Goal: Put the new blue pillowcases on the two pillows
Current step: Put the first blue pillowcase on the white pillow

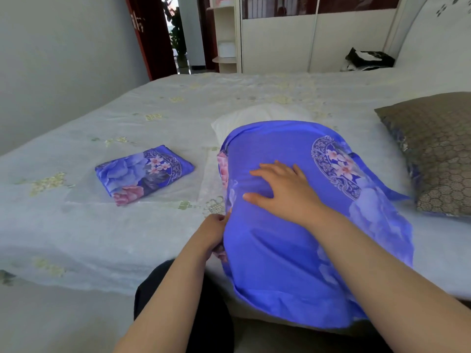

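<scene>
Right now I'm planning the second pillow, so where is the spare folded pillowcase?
In the head view, the folded pillowcase lies flat on the bed, left of the half-covered pillow and beyond the left hand.

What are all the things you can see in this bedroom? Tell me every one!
blue pillowcase: one, blue with pink flowers, pulled most of the way over the white pillow near the bed's edge
white pillow: one, white, far end sticking out of the blue pillowcase
folded pillowcase: one, blue with flowers, lying on the bed to the left
brown pillow: one, brown honeycomb pattern, at the right
bed: one, white cover with pale yellow flowers
wardrobe: one, cream, behind the bed
door: one, dark red, open at the back
black and white item: one, far right corner of the bed
left hand: one, fingers gripping the blue pillowcase's left edge
right hand: one, flat on top of the blue pillowcase
</scene>
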